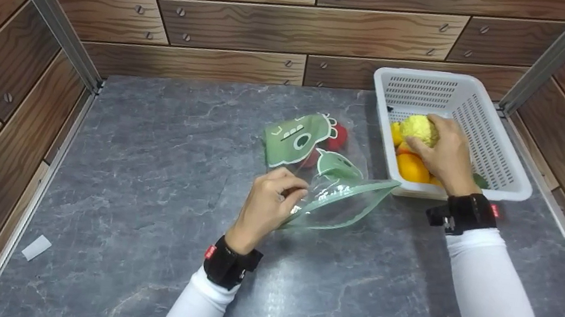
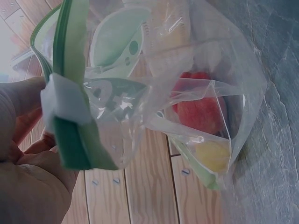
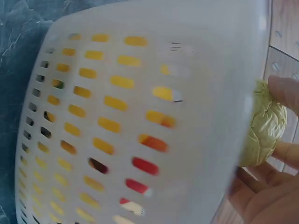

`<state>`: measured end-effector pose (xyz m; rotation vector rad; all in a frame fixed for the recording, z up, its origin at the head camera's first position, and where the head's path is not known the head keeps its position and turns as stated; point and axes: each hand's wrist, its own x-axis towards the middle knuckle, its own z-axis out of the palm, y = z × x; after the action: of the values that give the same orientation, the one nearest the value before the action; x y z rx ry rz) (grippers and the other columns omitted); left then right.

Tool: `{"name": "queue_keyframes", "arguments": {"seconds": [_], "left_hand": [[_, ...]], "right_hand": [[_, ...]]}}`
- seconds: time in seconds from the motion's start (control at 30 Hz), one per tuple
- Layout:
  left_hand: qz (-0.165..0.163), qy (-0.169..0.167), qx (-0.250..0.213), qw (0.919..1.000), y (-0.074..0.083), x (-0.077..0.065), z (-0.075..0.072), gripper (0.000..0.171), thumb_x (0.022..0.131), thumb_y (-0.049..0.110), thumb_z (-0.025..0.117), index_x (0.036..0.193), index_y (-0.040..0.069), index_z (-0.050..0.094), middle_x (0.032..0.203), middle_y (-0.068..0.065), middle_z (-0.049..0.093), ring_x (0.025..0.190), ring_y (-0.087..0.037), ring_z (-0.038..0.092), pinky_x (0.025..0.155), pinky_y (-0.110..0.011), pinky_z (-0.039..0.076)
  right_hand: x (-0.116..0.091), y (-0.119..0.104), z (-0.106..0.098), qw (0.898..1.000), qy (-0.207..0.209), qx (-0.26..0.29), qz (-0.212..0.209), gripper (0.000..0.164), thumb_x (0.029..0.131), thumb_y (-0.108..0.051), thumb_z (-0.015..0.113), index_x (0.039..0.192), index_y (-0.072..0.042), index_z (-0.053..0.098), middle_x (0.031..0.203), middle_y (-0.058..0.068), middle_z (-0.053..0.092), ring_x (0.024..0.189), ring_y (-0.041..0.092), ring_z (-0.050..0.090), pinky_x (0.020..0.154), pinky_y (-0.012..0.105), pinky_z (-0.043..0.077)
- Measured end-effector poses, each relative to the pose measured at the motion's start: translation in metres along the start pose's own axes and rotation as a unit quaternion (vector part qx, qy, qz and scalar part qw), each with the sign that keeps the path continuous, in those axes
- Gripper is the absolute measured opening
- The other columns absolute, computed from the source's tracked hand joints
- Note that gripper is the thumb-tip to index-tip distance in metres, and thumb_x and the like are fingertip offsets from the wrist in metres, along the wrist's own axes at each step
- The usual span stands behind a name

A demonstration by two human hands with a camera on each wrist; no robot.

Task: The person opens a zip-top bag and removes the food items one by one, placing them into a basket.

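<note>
My left hand [image 1: 270, 200] pinches the rim of a clear zip bag [image 1: 345, 202] with green cartoon print. The bag's mouth gapes toward me. In the left wrist view, a white slider [image 2: 65, 100] sits on its green zip strip, beside the fingers. Inside the bag lie a red fruit-like thing [image 2: 201, 112] and a smaller yellow one [image 2: 212, 156], seen through the film. Over the white basket [image 1: 515, 197], my right hand [image 1: 450, 150] grips a wrinkled yellow-green cabbage-like ball [image 1: 419, 129]. The ball shows beyond the basket's rim in the right wrist view.
Orange fruit [image 1: 412, 168] and other yellow pieces lie in the basket's left side, with something dark green [image 1: 480, 180] near its front. A small white slip [image 1: 36, 248] lies at the left of the grey tabletop [image 1: 147, 190]. Wood-patterned walls [image 1: 234, 26] enclose the back and sides.
</note>
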<state>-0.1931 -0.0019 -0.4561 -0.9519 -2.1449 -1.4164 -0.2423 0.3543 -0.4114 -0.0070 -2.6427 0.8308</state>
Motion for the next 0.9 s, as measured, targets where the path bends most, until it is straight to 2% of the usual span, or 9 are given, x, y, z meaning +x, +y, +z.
{"name": "queue_keyframes", "arguments": {"seconds": [0.1, 0.33, 0.47, 0.73, 0.8, 0.9], "left_hand": [[0.0, 0.001, 0.001, 1.0, 0.0, 0.0, 0.0, 0.006, 0.085, -0.003, 0.08, 0.091, -0.001, 0.079, 0.081, -0.007, 0.068, 0.069, -0.015, 0.063, 0.064, -0.024, 0.055], [-0.009, -0.005, 0.002, 0.9999, 0.003, 0.0, 0.0, 0.006, 0.086, 0.001, 0.08, 0.092, 0.001, 0.079, 0.082, -0.008, 0.069, 0.07, -0.015, 0.064, 0.065, -0.023, 0.055], [-0.012, -0.005, -0.001, 0.9999, 0.003, 0.0, 0.0, 0.006, 0.087, 0.001, 0.079, 0.093, 0.001, 0.079, 0.082, -0.008, 0.068, 0.07, -0.015, 0.063, 0.065, -0.023, 0.055], [-0.006, 0.0, 0.0, 1.0, 0.002, 0.001, 0.0, 0.008, 0.084, -0.003, 0.08, 0.092, -0.002, 0.078, 0.081, -0.008, 0.068, 0.069, -0.016, 0.063, 0.064, -0.023, 0.055], [-0.007, -0.001, 0.002, 1.0, 0.002, 0.0, 0.0, 0.008, 0.084, -0.003, 0.08, 0.092, -0.002, 0.078, 0.08, -0.008, 0.068, 0.068, -0.016, 0.063, 0.064, -0.024, 0.055], [-0.01, -0.003, -0.002, 0.9999, 0.002, 0.0, 0.0, 0.008, 0.084, -0.003, 0.08, 0.092, -0.002, 0.078, 0.081, -0.008, 0.068, 0.068, -0.015, 0.062, 0.063, -0.023, 0.054]], "right_hand": [[0.001, 0.002, 0.004, 1.0, -0.008, 0.003, 0.003, 0.057, 0.094, -0.019, 0.076, 0.139, 0.008, 0.055, 0.134, 0.036, 0.052, 0.119, 0.05, 0.049, 0.101, 0.063, 0.039], [0.0, 0.007, 0.012, 1.0, -0.019, 0.013, 0.0, 0.044, 0.095, -0.008, 0.07, 0.135, 0.008, 0.061, 0.129, 0.033, 0.056, 0.115, 0.047, 0.054, 0.1, 0.057, 0.045], [0.001, 0.009, 0.016, 1.0, -0.027, -0.001, -0.005, 0.044, 0.094, -0.009, 0.068, 0.134, 0.008, 0.061, 0.129, 0.033, 0.057, 0.118, 0.047, 0.053, 0.105, 0.058, 0.041], [0.0, 0.007, 0.015, 0.999, -0.043, -0.008, -0.006, 0.048, 0.094, -0.012, 0.067, 0.137, 0.008, 0.058, 0.131, 0.034, 0.056, 0.117, 0.047, 0.053, 0.104, 0.06, 0.041], [-0.003, 0.004, 0.013, 0.999, -0.033, -0.006, -0.012, 0.048, 0.093, -0.011, 0.067, 0.136, 0.009, 0.058, 0.131, 0.034, 0.057, 0.119, 0.047, 0.053, 0.104, 0.06, 0.041], [-0.012, -0.006, 0.013, 0.999, 0.008, 0.006, -0.038, 0.044, 0.091, -0.006, 0.066, 0.132, 0.01, 0.061, 0.128, 0.032, 0.059, 0.114, 0.047, 0.058, 0.098, 0.058, 0.048]]}}
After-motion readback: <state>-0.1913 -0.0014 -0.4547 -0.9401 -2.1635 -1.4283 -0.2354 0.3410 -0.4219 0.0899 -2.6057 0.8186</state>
